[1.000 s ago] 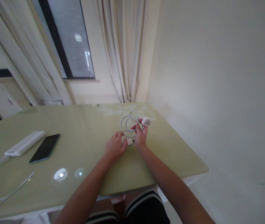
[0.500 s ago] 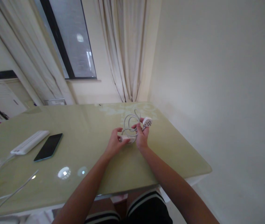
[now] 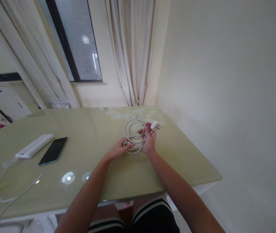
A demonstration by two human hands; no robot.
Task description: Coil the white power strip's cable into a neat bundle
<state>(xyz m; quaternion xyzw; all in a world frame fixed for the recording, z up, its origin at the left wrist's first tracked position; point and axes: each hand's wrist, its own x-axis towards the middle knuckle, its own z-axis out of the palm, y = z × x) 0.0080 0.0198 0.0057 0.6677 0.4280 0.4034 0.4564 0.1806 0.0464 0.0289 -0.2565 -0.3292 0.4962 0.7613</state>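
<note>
A white power strip is low over the table between my hands, partly covered by loops of its pale cable. My left hand is closed at the strip's left end, thumb along the top and fingers mostly hidden behind it. Wrapped around the gathered cable loops, my right hand is closed on the right side. The white plug sticks out past its fingers, prongs pointing right. Whether the strip rests on the table I cannot tell.
A black phone lies to the left beside a long white power strip with a cord. A thin white cable runs near the table's front left edge. The wall borders the table on the right.
The cable loops have shifted left and spread over the strip. My left fingers have closed in on the strip's end, and the plug has turned to point more to the right.
</note>
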